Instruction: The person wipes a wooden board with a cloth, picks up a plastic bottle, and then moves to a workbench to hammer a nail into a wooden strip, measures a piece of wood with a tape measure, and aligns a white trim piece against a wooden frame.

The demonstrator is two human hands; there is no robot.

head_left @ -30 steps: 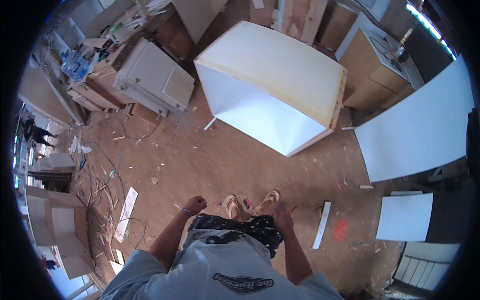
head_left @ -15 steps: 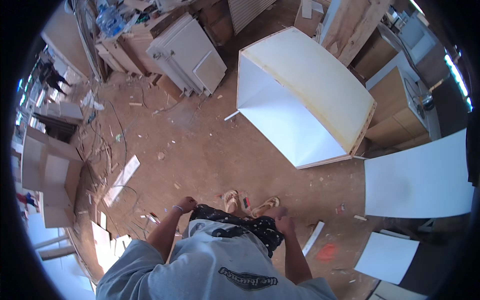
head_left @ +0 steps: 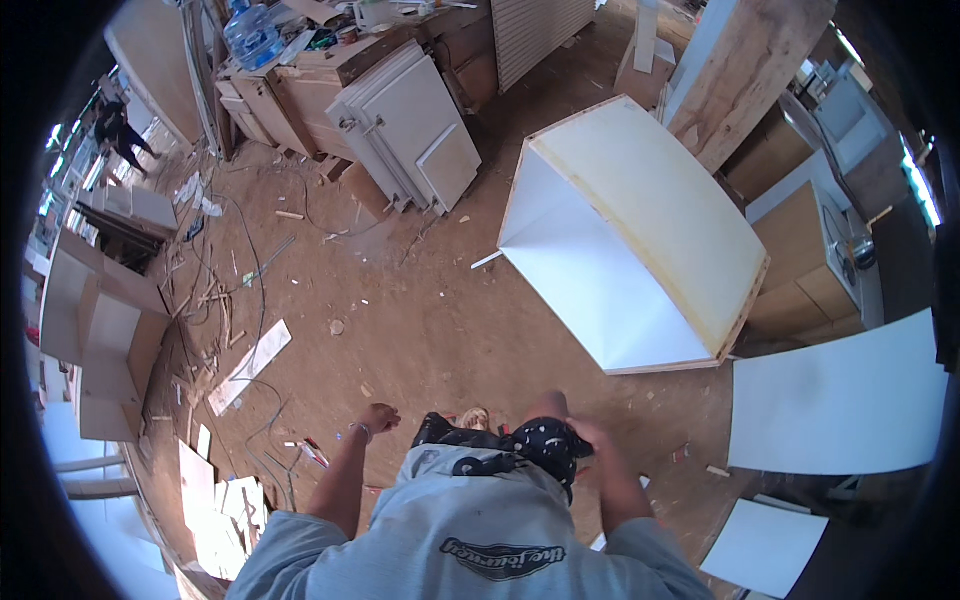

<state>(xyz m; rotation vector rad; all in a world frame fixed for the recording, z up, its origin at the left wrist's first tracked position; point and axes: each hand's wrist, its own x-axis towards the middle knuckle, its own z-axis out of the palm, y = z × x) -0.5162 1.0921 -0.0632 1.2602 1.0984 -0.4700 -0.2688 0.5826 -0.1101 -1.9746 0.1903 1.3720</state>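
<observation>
My left hand hangs in the air to the left of my black patterned shorts, apart from the cloth. Its fingers are loosely curled, and no object shows in them. A thin pale band circles that wrist. On the other side, my right hand is at the edge of the shorts, slightly blurred, with its fingers closed on the fabric. One sandalled foot shows beneath me. Ahead and to the right, a large box-like panel cabinet, white inside, lies on the brown floor, out of reach of both hands.
White panels lie to the right. Stacked cabinet doors lean against a cluttered workbench. On the left are a pale board, a loose cable, wood scraps and an open shelf unit. A person is far left.
My left hand has let go of the shorts and moved away from them. My right hand has shifted up and right with the cloth. The cabinet sits lower and farther right in view.
</observation>
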